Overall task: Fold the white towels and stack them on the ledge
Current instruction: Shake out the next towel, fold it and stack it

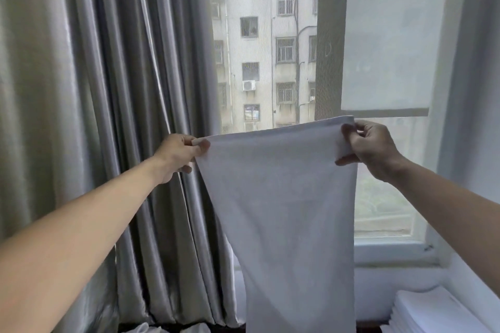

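A white towel (284, 211) hangs in front of me, stretched by its top edge and running down past the bottom of the view. My left hand (178, 154) pinches its top left corner. My right hand (370, 149) pinches the top right corner, a little higher. A stack of folded white towels (433, 311) lies at the bottom right on the white ledge (389, 278) under the window.
Grey curtains (108, 89) fill the left half. The window (270, 48) with its white frame (392, 249) stands straight ahead, a building beyond it. Bits of white cloth (143, 328) show at the bottom edge left of the hanging towel.
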`<state>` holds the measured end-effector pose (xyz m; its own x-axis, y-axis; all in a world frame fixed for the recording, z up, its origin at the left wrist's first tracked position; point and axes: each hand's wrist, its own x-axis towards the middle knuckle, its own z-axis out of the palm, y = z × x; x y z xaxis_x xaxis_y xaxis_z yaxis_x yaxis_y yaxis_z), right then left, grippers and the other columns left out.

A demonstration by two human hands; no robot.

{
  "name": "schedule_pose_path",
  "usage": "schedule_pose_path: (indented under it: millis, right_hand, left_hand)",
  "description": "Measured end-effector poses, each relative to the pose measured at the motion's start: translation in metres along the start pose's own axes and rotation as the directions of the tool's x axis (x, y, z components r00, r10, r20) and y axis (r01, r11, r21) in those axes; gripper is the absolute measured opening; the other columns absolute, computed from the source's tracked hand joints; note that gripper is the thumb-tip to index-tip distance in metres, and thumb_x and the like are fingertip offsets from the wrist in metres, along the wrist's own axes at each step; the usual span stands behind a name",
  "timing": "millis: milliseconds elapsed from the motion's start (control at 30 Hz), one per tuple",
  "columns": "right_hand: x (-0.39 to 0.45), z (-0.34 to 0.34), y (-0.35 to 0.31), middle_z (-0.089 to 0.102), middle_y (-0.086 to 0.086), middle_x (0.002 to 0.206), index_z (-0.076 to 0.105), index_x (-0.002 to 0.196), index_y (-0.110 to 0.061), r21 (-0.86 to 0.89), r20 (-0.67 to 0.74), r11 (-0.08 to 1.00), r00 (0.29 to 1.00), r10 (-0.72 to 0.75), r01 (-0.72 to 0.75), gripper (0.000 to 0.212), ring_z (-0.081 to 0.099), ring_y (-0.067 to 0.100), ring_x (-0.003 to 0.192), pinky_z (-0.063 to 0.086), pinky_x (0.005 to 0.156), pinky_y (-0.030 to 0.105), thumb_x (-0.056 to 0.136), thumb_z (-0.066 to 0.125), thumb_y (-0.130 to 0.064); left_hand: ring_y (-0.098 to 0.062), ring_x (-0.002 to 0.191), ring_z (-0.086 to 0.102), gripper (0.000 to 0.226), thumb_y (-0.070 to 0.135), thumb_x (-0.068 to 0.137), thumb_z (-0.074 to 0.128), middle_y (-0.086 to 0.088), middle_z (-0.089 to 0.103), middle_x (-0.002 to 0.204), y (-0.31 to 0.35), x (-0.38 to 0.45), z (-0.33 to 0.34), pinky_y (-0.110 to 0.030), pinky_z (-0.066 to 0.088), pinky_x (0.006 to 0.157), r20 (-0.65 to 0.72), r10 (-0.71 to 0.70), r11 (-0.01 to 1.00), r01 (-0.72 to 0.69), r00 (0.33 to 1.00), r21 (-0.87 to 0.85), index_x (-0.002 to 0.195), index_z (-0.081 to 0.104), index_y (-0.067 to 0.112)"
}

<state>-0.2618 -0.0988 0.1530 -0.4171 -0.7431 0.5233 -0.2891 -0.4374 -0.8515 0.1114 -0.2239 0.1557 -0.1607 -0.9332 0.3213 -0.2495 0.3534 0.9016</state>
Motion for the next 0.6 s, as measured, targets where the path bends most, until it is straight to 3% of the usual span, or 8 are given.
schedule_pose_path:
  millis: [67, 200, 267, 467, 600]
  right_hand:
    - [0.003, -0.003, 0.005, 0.066, 0.01, 0.088, 0.07, 0.096, -0.012, -0.023, 0.021, 1.0, 1.0, 0.015, -0.015, 0.017, 0.068, 0.028, 0.071, 0.061, 0.047, 0.036, 0.106, 0.056, -0.014]
    - [0.022, -0.008, 0.024, 0.064, 0.014, 0.092, 0.068, 0.097, 0.001, 0.011, 0.037, 0.992, 0.992, 0.123, -0.123, 0.013, 0.068, 0.03, 0.079, 0.062, 0.055, 0.031, 0.103, 0.057, -0.003]
    - [0.034, -0.008, 0.032, 0.065, 0.015, 0.1, 0.067, 0.102, 0.006, 0.053, 0.032, 0.981, 0.982, 0.185, -0.186, 0.012, 0.068, 0.029, 0.082, 0.062, 0.058, 0.03, 0.102, 0.059, -0.003]
    - [0.064, 0.0, 0.042, 0.062, 0.01, 0.109, 0.069, 0.103, -0.002, 0.09, -0.042, 0.975, 0.978, 0.206, -0.202, 0.016, 0.067, 0.024, 0.082, 0.064, 0.057, 0.035, 0.102, 0.064, -0.017]
    - [0.068, 0.0, 0.048, 0.059, 0.008, 0.121, 0.071, 0.095, -0.012, 0.08, -0.071, 0.978, 0.978, 0.197, -0.191, 0.015, 0.068, 0.022, 0.09, 0.065, 0.067, 0.039, 0.102, 0.064, -0.023]
  left_hand:
    - [-0.019, 0.075, 0.068, 0.042, 0.036, 0.088, 0.078, -0.006, 0.074, 0.096, -0.005, 0.002, 0.003, -0.025, 0.053, 0.046, -0.048, -0.031, 0.998, 0.028, 0.998, -0.055, 0.104, 0.07, -0.002]
    - [-0.019, 0.068, 0.073, 0.01, 0.008, 0.097, 0.066, -0.014, 0.072, 0.097, -0.008, 0.006, 0.015, -0.034, 0.065, 0.064, 0.031, -0.075, 0.99, 0.078, 0.997, -0.121, 0.091, 0.069, 0.001]
    - [-0.023, 0.076, 0.073, 0.015, -0.002, 0.1, 0.059, -0.011, 0.069, 0.098, -0.004, 0.011, 0.022, -0.035, 0.065, 0.066, 0.011, -0.084, 0.99, 0.085, 0.996, -0.111, 0.087, 0.066, 0.003]
    - [-0.037, 0.11, 0.064, 0.013, 0.001, 0.105, 0.048, -0.015, 0.06, 0.126, 0.003, 0.03, 0.044, -0.043, 0.065, 0.07, -0.125, -0.107, 0.989, 0.093, 0.986, -0.111, 0.109, 0.06, 0.003]
    - [-0.033, 0.11, 0.063, 0.011, 0.007, 0.106, 0.048, -0.006, 0.06, 0.115, 0.004, 0.026, 0.059, -0.04, 0.064, 0.071, -0.224, -0.062, 0.996, 0.045, 0.973, -0.079, 0.107, 0.059, 0.009]
